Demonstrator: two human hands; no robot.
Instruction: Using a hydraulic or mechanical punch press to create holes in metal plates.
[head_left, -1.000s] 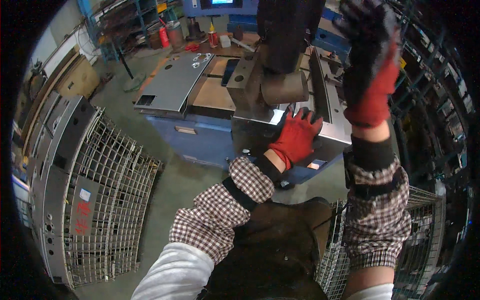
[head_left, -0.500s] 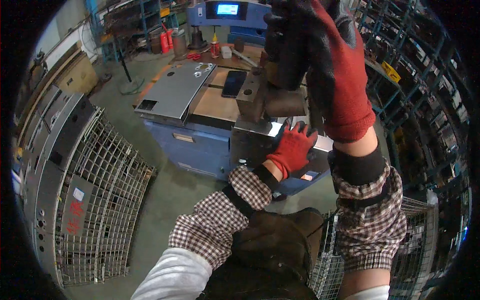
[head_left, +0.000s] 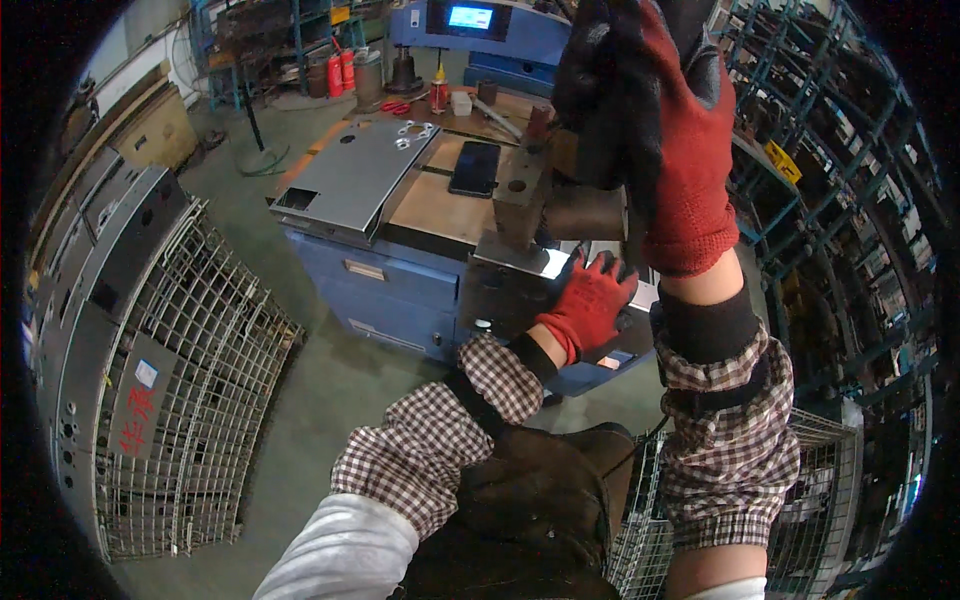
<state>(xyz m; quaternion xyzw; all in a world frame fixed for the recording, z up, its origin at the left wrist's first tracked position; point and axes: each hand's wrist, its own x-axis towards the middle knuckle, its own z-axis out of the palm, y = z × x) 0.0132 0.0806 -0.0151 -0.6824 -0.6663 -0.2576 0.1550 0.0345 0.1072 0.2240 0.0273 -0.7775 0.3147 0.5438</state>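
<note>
My left hand [head_left: 590, 306], in a red glove with black fingertips, lies with fingers apart on a dark metal surface [head_left: 500, 298] at the bench's near corner. Just beyond its fingertips stand an upright steel block [head_left: 519, 205] and a thick dark cylinder [head_left: 585, 215] lying beside it. A bright strip of metal [head_left: 553, 263] shows below the block. My right hand [head_left: 692, 150], gloved alike, is raised above and right of the cylinder. Its black-coated fingers are curled; whatever is inside them is dark and cannot be made out.
On the blue bench [head_left: 370, 275] lie a grey sheet-metal panel [head_left: 350, 175], a phone [head_left: 475, 167], red-handled pliers [head_left: 396, 107] and a small bottle [head_left: 438, 92]. Behind is a blue machine with a lit screen [head_left: 470, 17]. Wire cages [head_left: 210, 390] stand left and lower right; shelving [head_left: 850, 150] lines the right.
The view has shifted slightly, so the bench sits a little farther right. My left hand stays on the metal surface, and my right hand remains raised with curled fingers.
</note>
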